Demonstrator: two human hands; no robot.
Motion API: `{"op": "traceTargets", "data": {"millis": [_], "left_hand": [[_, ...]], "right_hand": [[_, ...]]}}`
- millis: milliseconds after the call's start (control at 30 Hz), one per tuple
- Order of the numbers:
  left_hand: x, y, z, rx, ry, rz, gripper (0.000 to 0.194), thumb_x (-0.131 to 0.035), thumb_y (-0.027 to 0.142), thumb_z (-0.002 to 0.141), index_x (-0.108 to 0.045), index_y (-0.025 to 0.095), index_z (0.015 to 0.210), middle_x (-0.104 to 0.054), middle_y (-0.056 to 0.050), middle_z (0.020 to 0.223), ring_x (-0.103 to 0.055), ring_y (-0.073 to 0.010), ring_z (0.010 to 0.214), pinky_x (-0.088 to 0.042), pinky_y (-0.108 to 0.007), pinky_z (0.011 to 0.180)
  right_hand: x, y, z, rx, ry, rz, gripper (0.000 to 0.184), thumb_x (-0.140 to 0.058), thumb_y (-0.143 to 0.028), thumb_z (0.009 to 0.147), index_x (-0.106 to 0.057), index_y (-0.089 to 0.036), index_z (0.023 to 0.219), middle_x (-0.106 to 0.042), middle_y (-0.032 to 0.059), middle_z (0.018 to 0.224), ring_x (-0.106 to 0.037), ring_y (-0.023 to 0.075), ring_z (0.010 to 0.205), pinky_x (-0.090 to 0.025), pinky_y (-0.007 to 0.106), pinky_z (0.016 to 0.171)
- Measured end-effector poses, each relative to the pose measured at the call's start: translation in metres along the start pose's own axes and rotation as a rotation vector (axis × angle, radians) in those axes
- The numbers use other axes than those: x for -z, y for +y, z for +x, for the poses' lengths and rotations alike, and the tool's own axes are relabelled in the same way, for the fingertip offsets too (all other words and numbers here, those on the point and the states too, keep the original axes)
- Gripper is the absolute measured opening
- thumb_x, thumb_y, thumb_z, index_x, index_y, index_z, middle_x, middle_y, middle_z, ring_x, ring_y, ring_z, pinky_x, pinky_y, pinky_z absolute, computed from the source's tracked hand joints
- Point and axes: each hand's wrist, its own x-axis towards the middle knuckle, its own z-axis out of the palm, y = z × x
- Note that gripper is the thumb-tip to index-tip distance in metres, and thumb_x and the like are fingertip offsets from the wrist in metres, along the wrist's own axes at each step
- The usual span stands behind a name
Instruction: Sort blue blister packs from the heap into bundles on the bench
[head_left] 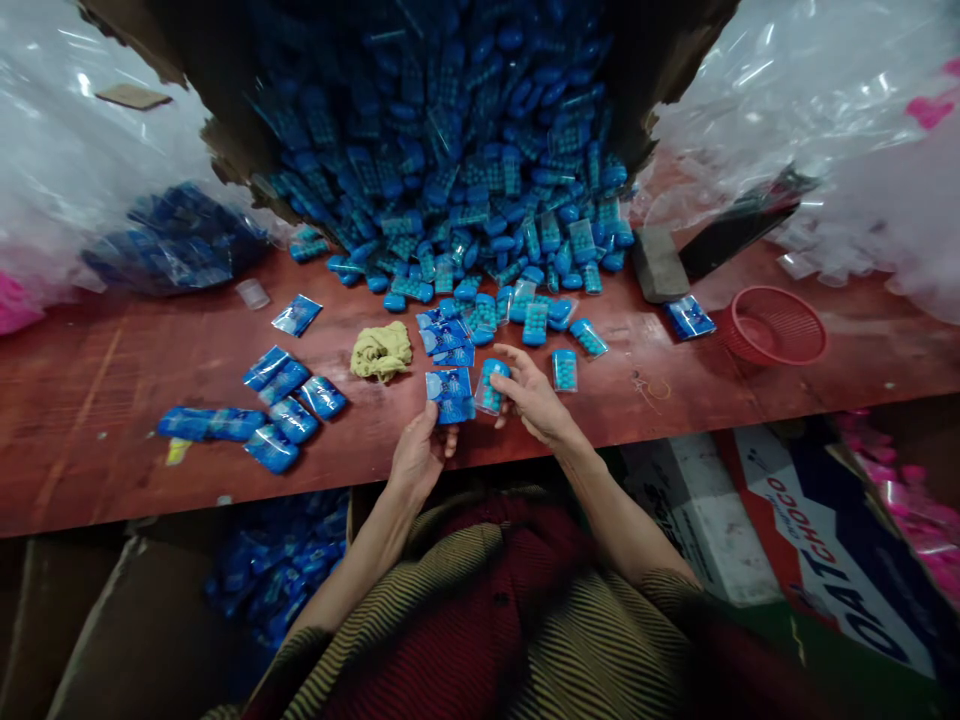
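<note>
My left hand (417, 456) pinches a small blue printed plastic bag (450, 392) at the table's near edge. My right hand (531, 396) holds a blue toy phone piece (491, 385) right beside that bag, fingers curled round it. Just beyond lie a few more empty blue bags (444, 338) and loose blue pieces (564, 369). A big heap of the same blue pieces (480, 180) spills from a torn cardboard box onto the red-brown table (112, 380).
Filled blue packets (289, 408) lie in a group at the left. A yellow rag (382, 350) sits mid-table. A red basket (776, 325) stands at the right, clear plastic sacks (825, 90) on both sides, cartons below.
</note>
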Motion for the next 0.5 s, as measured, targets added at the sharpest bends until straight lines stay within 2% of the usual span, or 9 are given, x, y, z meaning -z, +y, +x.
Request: {"op": "traceTargets", "data": {"millis": [200, 400, 500], "left_hand": [[-0.0007, -0.0004, -0.0033, -0.138, 0.010, 0.077, 0.040, -0.069, 0.052, 0.065, -0.057, 0.014, 0.064, -0.056, 0.001, 0.050, -0.046, -0.0073, 0.042, -0.031, -0.019, 0.038], [0.0007, 0.0004, -0.0032, -0.184, 0.074, 0.082, 0.039, -0.072, 0.051, 0.062, -0.057, 0.015, 0.064, -0.057, 0.002, 0.050, -0.048, -0.0076, 0.041, -0.033, -0.019, 0.037], [0.0013, 0.0008, -0.0037, -0.203, 0.096, 0.073, 0.041, -0.074, 0.052, 0.058, -0.056, 0.015, 0.063, -0.057, 0.003, 0.049, -0.049, -0.0078, 0.040, -0.035, -0.019, 0.037]], "right_hand": [[0.0000, 0.0018, -0.0013, -0.011, -0.003, -0.012, 0.043, -0.062, -0.025, 0.073, -0.052, -0.023, 0.115, -0.050, -0.0064, 0.065, -0.046, 0.0055, 0.042, -0.052, 0.023, 0.037], [0.0047, -0.0019, -0.0069, -0.044, -0.055, 0.020, 0.038, -0.059, -0.019, 0.073, -0.051, -0.023, 0.110, -0.057, -0.0030, 0.081, -0.059, 0.0083, 0.054, -0.056, 0.024, 0.042], [0.0073, -0.0014, -0.0097, -0.029, -0.061, 0.041, 0.037, -0.060, -0.020, 0.073, -0.049, -0.022, 0.108, -0.058, -0.0034, 0.082, -0.061, 0.0086, 0.056, -0.057, 0.023, 0.043]]}}
